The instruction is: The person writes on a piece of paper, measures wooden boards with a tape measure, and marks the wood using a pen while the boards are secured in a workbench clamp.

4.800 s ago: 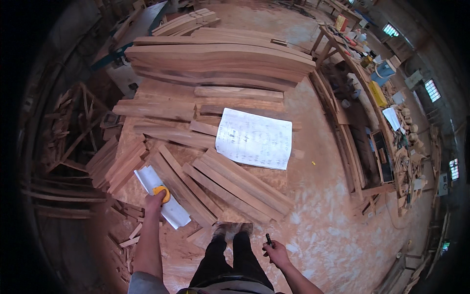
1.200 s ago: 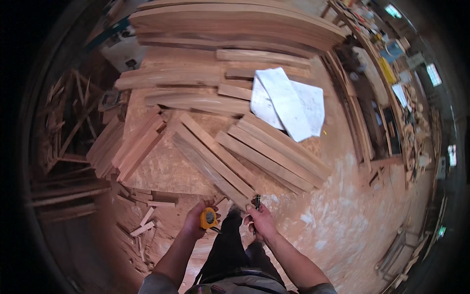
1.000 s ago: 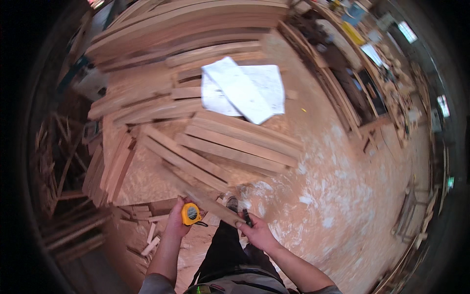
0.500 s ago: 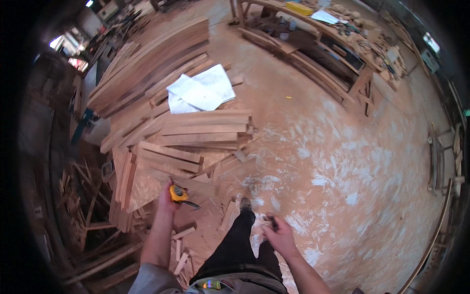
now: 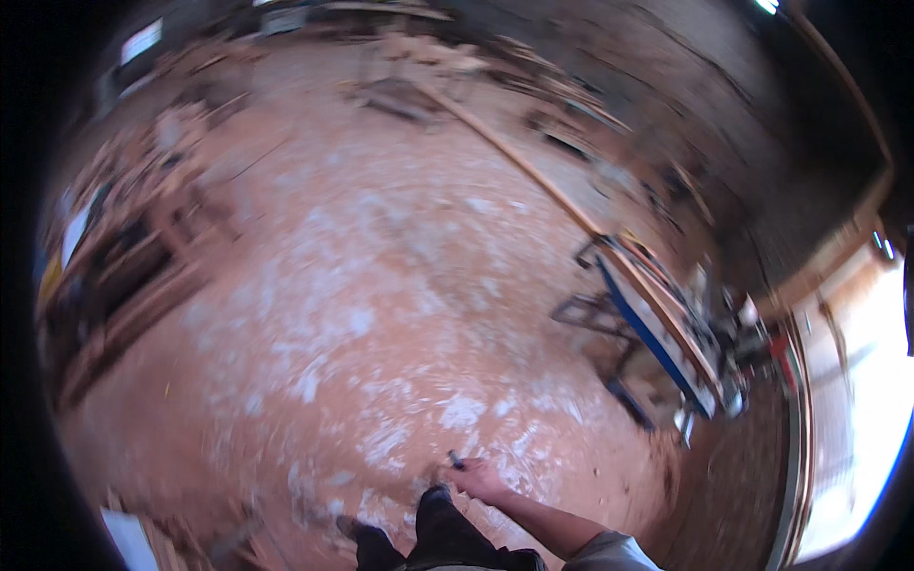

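Dark and slim, a pencil-like marker (image 5: 456,461) pokes up from the right hand (image 5: 479,479) at the lower middle of the frame. The hands: the right one is closed round the marker, held low beside the person's dark trousers (image 5: 447,533), seemingly just carried; the left one is out of sight. Around it spreads a reddish floor (image 5: 362,314) dusted with pale sawdust. At the right stands a blue-framed saw stand (image 5: 657,333) carrying a long board. Blurred timber and a worktop (image 5: 114,257) fill the left edge. No container can be made out.
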`<action>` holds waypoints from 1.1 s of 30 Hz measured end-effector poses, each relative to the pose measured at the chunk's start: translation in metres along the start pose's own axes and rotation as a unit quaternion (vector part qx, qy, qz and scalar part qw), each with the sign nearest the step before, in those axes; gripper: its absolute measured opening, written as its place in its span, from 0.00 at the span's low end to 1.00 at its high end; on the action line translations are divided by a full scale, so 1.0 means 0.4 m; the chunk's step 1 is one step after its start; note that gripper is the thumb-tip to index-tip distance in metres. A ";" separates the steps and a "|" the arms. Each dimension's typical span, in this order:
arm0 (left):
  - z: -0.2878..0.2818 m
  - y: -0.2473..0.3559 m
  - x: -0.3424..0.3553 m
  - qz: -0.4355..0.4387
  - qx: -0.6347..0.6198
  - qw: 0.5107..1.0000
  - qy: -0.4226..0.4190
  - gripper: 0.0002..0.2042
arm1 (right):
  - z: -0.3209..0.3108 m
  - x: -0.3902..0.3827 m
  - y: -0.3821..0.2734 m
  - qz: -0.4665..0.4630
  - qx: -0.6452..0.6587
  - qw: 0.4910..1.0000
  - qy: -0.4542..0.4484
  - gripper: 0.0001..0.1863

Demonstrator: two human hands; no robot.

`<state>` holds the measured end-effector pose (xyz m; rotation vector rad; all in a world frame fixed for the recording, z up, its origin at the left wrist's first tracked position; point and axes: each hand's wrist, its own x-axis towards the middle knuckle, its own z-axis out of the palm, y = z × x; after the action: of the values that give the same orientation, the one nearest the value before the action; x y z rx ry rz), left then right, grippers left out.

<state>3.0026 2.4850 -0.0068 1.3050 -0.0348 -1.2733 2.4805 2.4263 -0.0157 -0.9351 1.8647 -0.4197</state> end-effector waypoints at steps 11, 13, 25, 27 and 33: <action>0.858 -0.459 -0.155 -0.191 0.241 0.835 -0.457 0.22 | -0.173 -0.044 0.195 -0.186 0.235 0.951 -0.072 0.19; 1.032 -0.587 -0.218 -0.234 0.220 0.753 -0.575 0.26 | -0.284 -0.061 0.185 -0.169 0.309 0.933 -0.070 0.19; 1.597 -1.162 -0.514 -0.180 0.387 0.395 -0.813 0.28 | -0.824 -0.046 0.447 0.034 0.510 0.854 0.101 0.20; 1.689 -1.206 -0.570 -0.274 0.445 0.375 -0.766 0.26 | -0.879 -0.025 0.474 0.042 0.493 0.856 0.149 0.17; 1.904 -1.347 -0.595 -0.315 0.549 0.241 -0.735 0.26 | -1.054 0.043 0.489 0.063 0.474 0.864 0.160 0.16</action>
<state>2.0649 2.2693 0.0288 0.2940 -2.3799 -3.0169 2.0247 2.4938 0.0471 -0.0625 1.6569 -1.3179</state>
